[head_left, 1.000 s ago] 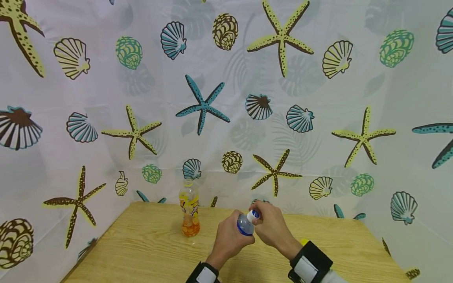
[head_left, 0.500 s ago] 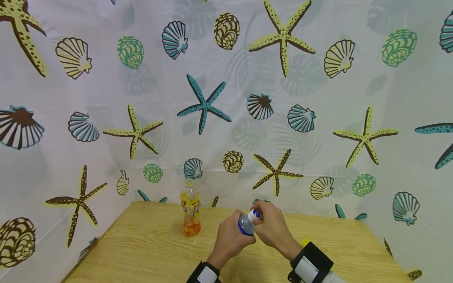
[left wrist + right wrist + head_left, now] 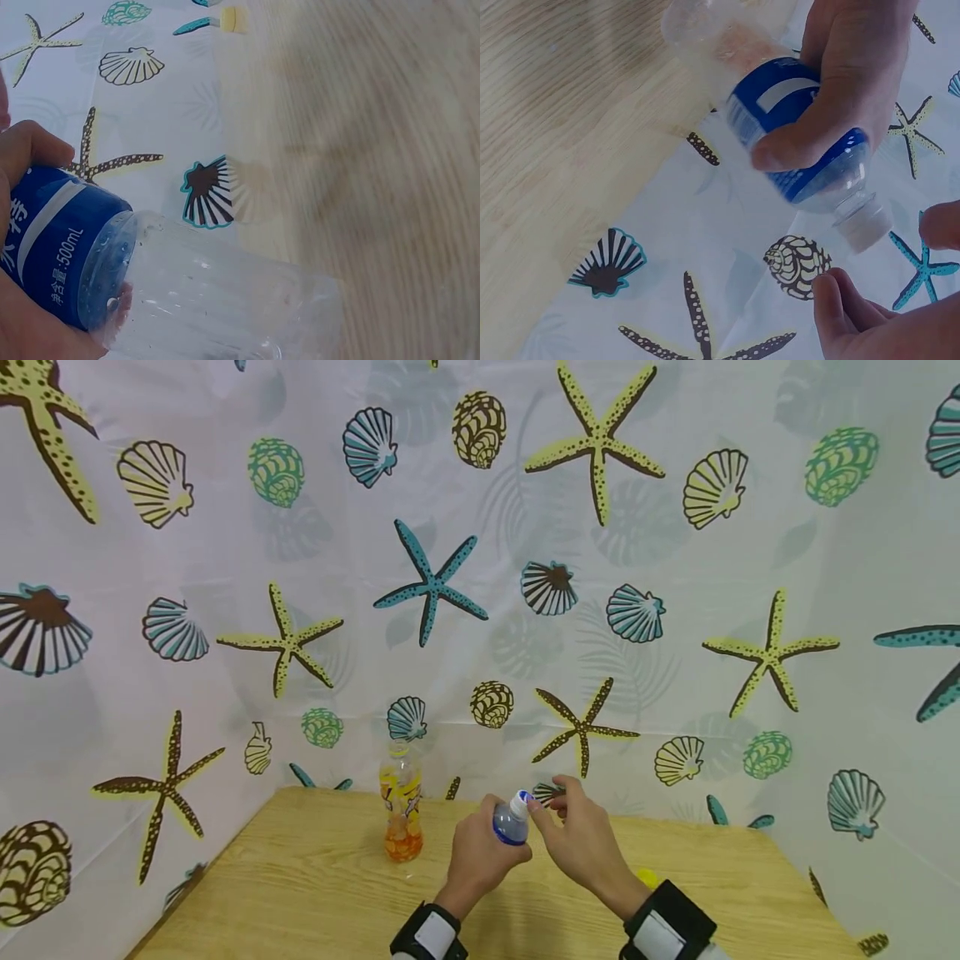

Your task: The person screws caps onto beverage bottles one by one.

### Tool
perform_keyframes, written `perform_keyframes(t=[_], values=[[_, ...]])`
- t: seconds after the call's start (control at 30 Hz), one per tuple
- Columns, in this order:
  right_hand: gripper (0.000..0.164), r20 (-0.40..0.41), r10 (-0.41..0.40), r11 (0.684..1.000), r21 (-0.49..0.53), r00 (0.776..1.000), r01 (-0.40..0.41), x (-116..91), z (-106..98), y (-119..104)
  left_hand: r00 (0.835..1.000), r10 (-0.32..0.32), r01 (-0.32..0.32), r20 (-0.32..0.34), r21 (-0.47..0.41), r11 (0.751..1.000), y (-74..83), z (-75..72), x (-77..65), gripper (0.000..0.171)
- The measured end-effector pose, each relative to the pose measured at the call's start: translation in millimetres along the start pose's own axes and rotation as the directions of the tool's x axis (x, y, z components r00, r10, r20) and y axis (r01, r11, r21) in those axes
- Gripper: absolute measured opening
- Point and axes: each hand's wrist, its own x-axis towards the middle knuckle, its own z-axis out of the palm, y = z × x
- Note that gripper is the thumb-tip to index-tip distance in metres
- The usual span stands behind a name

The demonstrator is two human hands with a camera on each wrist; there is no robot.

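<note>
My left hand (image 3: 478, 853) grips a clear plastic water bottle (image 3: 510, 827) around its blue label (image 3: 56, 244), holding it tilted over the table. The left wrist view shows droplets on the inside of its clear lower part (image 3: 217, 285). A white cap (image 3: 866, 225) with a blue top sits on the neck. Beside that cap is my right hand (image 3: 588, 843). In the right wrist view its thumb (image 3: 941, 225) and fingertips (image 3: 829, 296) stand apart on either side of the cap, with gaps between. Nothing is held in the right hand.
A bottle with a yellow label and some orange content (image 3: 403, 814) stands upright at the back left of the wooden table (image 3: 300, 893). A small yellow cap-like piece (image 3: 647, 877) lies behind my right wrist. A shell-and-starfish patterned curtain (image 3: 480, 635) surrounds the table's back and sides.
Earlier my right fingers pinched the bottle's cap; now they have let go and spread apart, the hand a little to the right. My left hand and bottle have shifted slightly left.
</note>
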Motion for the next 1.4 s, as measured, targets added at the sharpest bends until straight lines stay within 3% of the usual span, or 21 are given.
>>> perform_keyframes(t=[0.1,0.23,0.4,0.53,0.67,0.8,0.93,1.03,1.13,1.4], values=[[0.049,-0.008,0.012,1.0,-0.009,1.0,-0.012,0.1,-2.1,4.9,0.994,-0.007,0.004,-0.105,-0.027,1.0,-1.3,-12.5,5.7,0.056],[0.038,-0.012,0.014,1.0,-0.023,1.0,-0.014,-1.3,-4.1,13.2,0.971,-0.046,0.037,-0.235,-0.042,0.998,-0.4,-39.6,18.0,0.058],[0.032,0.013,0.016,0.997,-0.08,1.0,-0.015,-3.1,-7.2,23.3,0.926,-0.07,0.059,-0.37,-0.041,0.997,-3.5,-83.6,35.6,0.063],[0.035,0.064,0.023,0.99,-0.143,0.998,-0.014,-1.9,-9.2,31.2,0.883,-0.097,0.069,-0.46,-0.077,0.995,-16.1,-118.9,44.3,0.063],[0.036,0.122,0.061,0.984,-0.175,0.991,-0.039,-0.6,-9.9,42.6,0.845,-0.155,0.12,-0.512,-0.101,0.988,-33.5,-148.6,49.3,0.066],[0.034,0.151,0.101,0.978,-0.197,0.983,-0.07,-1.6,-9.7,53.4,0.801,-0.197,0.164,-0.566,-0.11,0.98,-52.0,-165.1,51.9,0.068],[0.033,0.153,0.106,0.977,-0.199,0.982,-0.075,-2.4,-9.8,58.1,0.75,-0.221,0.19,-0.623,-0.116,0.975,-72.9,-171.7,52.7,0.065],[0.032,0.16,0.112,0.979,-0.187,0.981,-0.082,-2.6,-9.7,58.6,0.726,-0.249,0.218,-0.641,-0.129,0.967,-88.4,-173.8,51.7,0.063],[0.032,0.171,0.121,0.981,-0.172,0.978,-0.091,-3.0,-9.1,58.7,0.724,-0.285,0.257,-0.628,-0.138,0.956,-100.2,-174.3,48.0,0.064],[0.032,0.178,0.14,0.98,-0.168,0.974,-0.11,-4.7,-8.5,62.0,0.746,-0.345,0.327,-0.57,-0.138,0.935,-125.9,-167.8,35.4,0.072]])
